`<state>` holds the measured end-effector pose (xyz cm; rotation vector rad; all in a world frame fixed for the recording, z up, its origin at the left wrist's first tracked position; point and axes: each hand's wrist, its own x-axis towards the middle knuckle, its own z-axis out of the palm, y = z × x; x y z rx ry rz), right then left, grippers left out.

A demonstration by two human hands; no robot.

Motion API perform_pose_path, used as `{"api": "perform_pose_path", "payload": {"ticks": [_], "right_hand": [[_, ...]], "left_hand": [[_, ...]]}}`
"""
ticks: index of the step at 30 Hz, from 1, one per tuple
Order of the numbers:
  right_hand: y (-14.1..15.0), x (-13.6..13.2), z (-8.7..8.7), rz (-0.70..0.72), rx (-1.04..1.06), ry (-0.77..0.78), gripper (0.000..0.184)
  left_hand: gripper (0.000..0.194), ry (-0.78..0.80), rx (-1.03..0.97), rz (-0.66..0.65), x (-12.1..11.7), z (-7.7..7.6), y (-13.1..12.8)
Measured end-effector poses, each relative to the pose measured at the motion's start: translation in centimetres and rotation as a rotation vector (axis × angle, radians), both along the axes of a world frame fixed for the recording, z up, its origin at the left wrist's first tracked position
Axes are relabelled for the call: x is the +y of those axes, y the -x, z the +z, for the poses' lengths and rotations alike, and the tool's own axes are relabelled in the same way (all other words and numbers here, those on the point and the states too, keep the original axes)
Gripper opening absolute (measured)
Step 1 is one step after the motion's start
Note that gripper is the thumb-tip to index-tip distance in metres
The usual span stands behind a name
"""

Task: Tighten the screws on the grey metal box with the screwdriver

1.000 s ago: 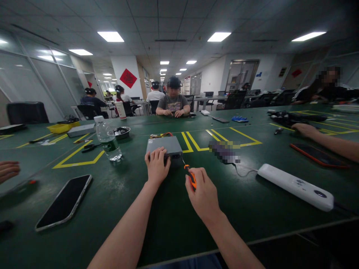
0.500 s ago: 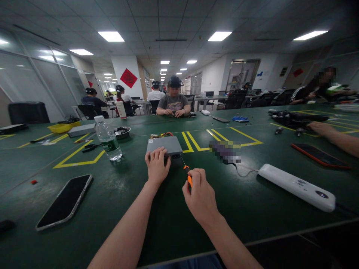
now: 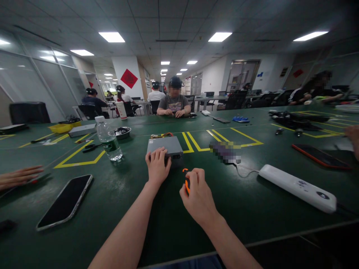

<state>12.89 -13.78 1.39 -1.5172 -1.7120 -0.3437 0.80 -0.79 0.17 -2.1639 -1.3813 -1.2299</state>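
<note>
A grey metal power supply (image 3: 165, 145) lies on the green table in front of me, with coloured wires (image 3: 165, 135) at its far side. My left hand (image 3: 157, 166) grips its near left part, fingers on the top and thumb at the front face. Closed around a screwdriver (image 3: 187, 183) with an orange and black handle is my right hand (image 3: 199, 194), just in front of the box's near right corner. The screwdriver's shaft cannot be made out, so whether its tip touches the box is unclear.
A water bottle (image 3: 108, 140) and a metal bowl (image 3: 122, 132) stand to the left. Phones (image 3: 66, 201) and a white power bank-like device (image 3: 297, 188) lie on both sides. Other people's hands show at the left edge (image 3: 21, 177) and right edge (image 3: 353, 138). A person (image 3: 174, 101) sits opposite.
My right hand has tilted the screwdriver and its shaft no longer shows at the box's corner. Another person's hand has come in at left; the one at right has drawn back from the black device.
</note>
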Motion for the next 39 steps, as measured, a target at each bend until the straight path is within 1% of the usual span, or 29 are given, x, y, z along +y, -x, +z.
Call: {"api": "perform_pose_path", "payload": {"ticks": [3, 6, 9, 13, 15, 18, 20, 24, 27, 29, 31, 34, 37, 39], "right_hand": [[0.18, -0.05, -0.12, -0.013, -0.057, -0.044, 0.014], [-0.23, -0.06, -0.25, -0.096, -0.112, -0.073, 0.017], [-0.68, -0.03, -0.25, -0.153, -0.112, -0.056, 0.021], [-0.46, -0.11, 0.05, -0.096, 0.003, 0.006, 0.014], [-0.1, -0.17, 0.16, -0.054, 0.044, -0.005, 0.01], [0.21, -0.18, 0.09, -0.007, 0.049, -0.03, 0.013], [0.16, -0.15, -0.05, -0.016, 0.024, -0.039, 0.014], [-0.27, -0.14, -0.12, -0.086, -0.059, -0.076, 0.011], [-0.54, -0.17, 0.03, -0.152, -0.127, -0.088, 0.017], [-0.57, -0.16, 0.13, -0.175, -0.124, -0.061, 0.021], [-0.44, -0.15, 0.17, -0.165, -0.079, -0.034, 0.022], [-0.05, -0.11, 0.1, -0.106, -0.028, -0.043, 0.018], [0.19, -0.02, -0.09, -0.066, -0.045, -0.074, 0.019], [0.11, 0.04, -0.16, -0.089, -0.065, -0.077, 0.019]], "left_hand": [[0.025, 0.002, 0.0, -0.002, 0.06, -0.09, 0.0], [0.025, 0.006, 0.004, -0.007, 0.09, -0.14, 0.04], [0.025, 0.008, 0.01, -0.006, 0.09, -0.13, 0.09], [0.024, 0.008, 0.009, -0.001, 0.06, -0.06, 0.11], [0.024, 0.011, 0.005, 0.001, 0.02, 0.0, 0.09], [0.024, 0.016, 0.001, 0.002, -0.05, 0.07, 0.05], [0.024, 0.018, 0.0, 0.001, -0.06, 0.07, 0.04], [0.026, 0.016, -0.004, -0.002, 0.0, 0.02, 0.05], [0.026, 0.013, 0.003, 0.0, 0.01, 0.03, 0.07], [0.026, 0.009, 0.01, 0.003, -0.01, 0.05, 0.08], [0.025, 0.005, 0.013, 0.004, -0.03, 0.05, 0.08], [0.025, 0.006, 0.01, 0.002, -0.03, 0.05, 0.06], [0.025, 0.006, 0.006, -0.003, -0.01, 0.03, 0.02], [0.025, 0.005, 0.007, -0.003, 0.01, 0.02, 0.02]]}}
